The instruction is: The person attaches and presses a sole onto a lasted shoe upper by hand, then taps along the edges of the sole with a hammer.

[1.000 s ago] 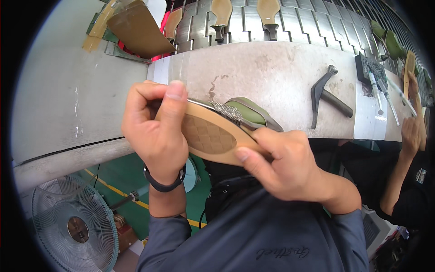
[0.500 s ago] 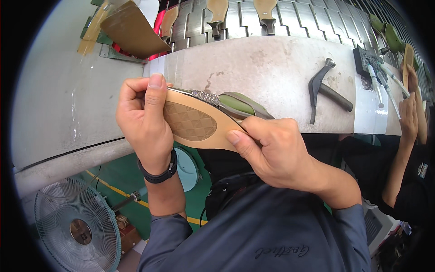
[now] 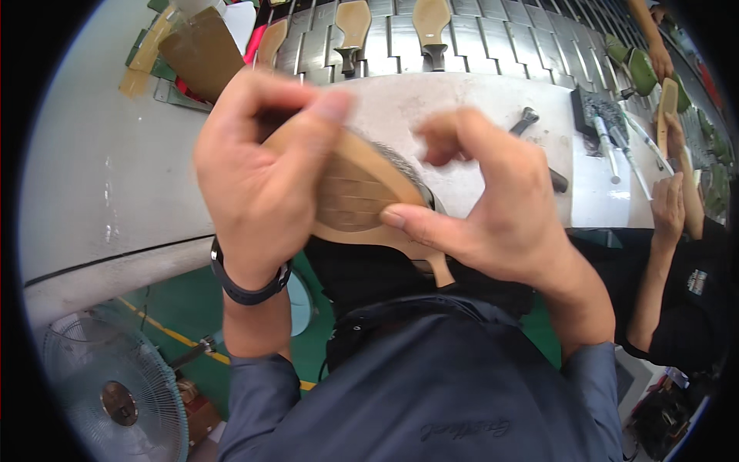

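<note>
A shoe [image 3: 362, 196] with a tan sole and a textured patch under its forefoot is tilted in front of me, sole toward me. Its narrow end points down toward my lap, and a strip of glittery trim shows along its far edge. My left hand [image 3: 258, 169] is closed on the toe end, fingers blurred by motion. On the sole rests the thumb of my right hand [image 3: 512, 204]. The other fingers of that hand are lifted off the shoe and spread from the thumb, also blurred.
A hammer [image 3: 526, 122] lies on the white worktable [image 3: 100, 177], partly behind my right hand. Beyond are a dark tray [image 3: 596, 112] with brushes and a metal slat conveyor [image 3: 493, 38] carrying shoes. A co-worker's hand [image 3: 668, 204] is at right; a fan [image 3: 115, 393] stands lower left.
The shoe has turned, its narrow end swinging down toward me. My right fingers have come off its edge and lifted, leaving the thumb on the sole. My left hand has moved up and right.
</note>
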Tool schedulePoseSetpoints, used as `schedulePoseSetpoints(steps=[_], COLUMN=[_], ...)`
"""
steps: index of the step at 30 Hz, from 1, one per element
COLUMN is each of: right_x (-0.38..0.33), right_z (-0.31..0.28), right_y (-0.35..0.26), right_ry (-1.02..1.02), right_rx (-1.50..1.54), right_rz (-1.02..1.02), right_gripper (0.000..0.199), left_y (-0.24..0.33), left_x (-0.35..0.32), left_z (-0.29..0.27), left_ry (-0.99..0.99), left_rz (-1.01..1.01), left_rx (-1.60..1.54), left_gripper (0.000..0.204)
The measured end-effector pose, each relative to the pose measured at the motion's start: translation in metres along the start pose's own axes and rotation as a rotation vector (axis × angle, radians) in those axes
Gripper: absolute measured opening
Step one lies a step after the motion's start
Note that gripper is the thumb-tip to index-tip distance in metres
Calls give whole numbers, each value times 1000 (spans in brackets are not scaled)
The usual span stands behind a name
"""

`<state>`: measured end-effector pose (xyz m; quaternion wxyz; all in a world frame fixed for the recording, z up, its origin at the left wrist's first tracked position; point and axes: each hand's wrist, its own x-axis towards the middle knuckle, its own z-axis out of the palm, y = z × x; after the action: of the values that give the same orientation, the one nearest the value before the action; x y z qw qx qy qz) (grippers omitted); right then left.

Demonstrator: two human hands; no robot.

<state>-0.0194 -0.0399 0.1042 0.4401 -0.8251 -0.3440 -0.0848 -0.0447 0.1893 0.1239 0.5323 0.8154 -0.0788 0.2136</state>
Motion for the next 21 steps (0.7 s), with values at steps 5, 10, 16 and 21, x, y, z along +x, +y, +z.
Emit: schedulePoseSetpoints(steps=[5,10,16,21], right_x=[34,-36,-125,-92], right_z=[-46,-56,21,8], right_y=[-6,70,24,27], right_ry=[-264,254,285,-43], right_rx=[533,845,1257,141], right_rz=[458,709,839,383], right_gripper=[59,49,52,62], left_y=[-24,-118,-109,-108], left_x=[29,-75,-83,-48], left_z=[37,49,70,28], left_ry=[-66,11,425,-34], left_rz=[35,-733,-513,-121], left_rx=[-676,-1100,-781,-347], left_gripper=[56,76,78,91])
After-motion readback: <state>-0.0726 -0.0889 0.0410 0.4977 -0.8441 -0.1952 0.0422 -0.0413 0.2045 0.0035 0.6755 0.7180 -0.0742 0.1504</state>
